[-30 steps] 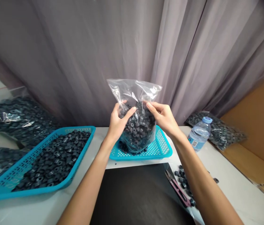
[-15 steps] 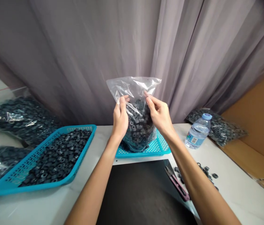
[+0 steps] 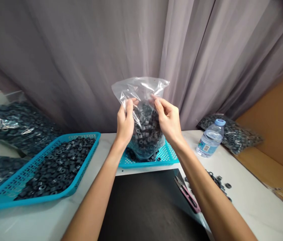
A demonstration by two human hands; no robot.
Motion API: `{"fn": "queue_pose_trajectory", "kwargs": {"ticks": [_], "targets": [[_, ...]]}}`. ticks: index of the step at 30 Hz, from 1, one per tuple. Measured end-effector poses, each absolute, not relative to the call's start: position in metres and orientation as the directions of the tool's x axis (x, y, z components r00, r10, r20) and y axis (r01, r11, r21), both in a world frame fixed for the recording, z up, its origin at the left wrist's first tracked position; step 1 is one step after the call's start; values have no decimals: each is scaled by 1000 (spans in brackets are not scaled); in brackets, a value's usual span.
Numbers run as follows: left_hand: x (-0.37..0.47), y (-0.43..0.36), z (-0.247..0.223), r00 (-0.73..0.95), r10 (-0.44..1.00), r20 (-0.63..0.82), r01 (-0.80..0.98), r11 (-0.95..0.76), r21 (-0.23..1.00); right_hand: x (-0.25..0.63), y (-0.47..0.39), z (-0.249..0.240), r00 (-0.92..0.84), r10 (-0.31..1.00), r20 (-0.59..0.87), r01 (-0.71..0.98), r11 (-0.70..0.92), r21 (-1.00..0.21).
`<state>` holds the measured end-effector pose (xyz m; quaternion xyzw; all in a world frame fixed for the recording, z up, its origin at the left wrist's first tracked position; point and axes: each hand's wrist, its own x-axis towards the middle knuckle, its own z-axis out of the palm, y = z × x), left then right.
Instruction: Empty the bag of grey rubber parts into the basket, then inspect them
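A clear plastic bag [image 3: 141, 92] full of small dark ring-shaped parts stands upright in a small blue basket [image 3: 167, 157]. My left hand [image 3: 125, 122] pinches the bag's upper left side. On the other side, my right hand [image 3: 167, 118] pinches the bag's upper right part. The bag's open top rises above both hands against the curtain. A few loose dark parts lie in the basket around the bag's base.
A bigger blue basket [image 3: 86, 167] heaped with dark parts sits at left, with filled bags [image 3: 13, 120] behind it. A water bottle [image 3: 210, 139] and another filled bag [image 3: 234, 134] stand at right. Pink snips [image 3: 188, 194], scattered parts [image 3: 219, 182] and a black mat [image 3: 146, 207] lie near me.
Both hands slid up from the bag's bulging middle to its upper part, and now pinch the plastic near the top. The bag stands a little taller.
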<state>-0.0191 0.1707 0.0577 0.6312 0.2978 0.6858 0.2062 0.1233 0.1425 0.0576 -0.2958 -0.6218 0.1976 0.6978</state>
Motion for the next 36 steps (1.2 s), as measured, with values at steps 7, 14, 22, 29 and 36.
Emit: {"fn": "queue_pose_trajectory", "kwargs": {"ticks": [7,14,22,29,36], "targets": [[-21,175,56,-101,705,702,47,-701,711,124,147,53,136,673,727,136,714,-687],[-29,179,59,85,752,654,-159,-638,754,132,144,59,102,747,657,270,615,-741],[-52,165,82,149,828,541,63,-553,830,143,141,66,95,786,611,269,570,-776],[-58,161,89,76,806,587,144,-591,794,172,136,73,11,860,511,118,506,-854],[-54,154,93,56,629,775,269,-757,595,174,137,73,27,747,665,242,640,-729]]}}
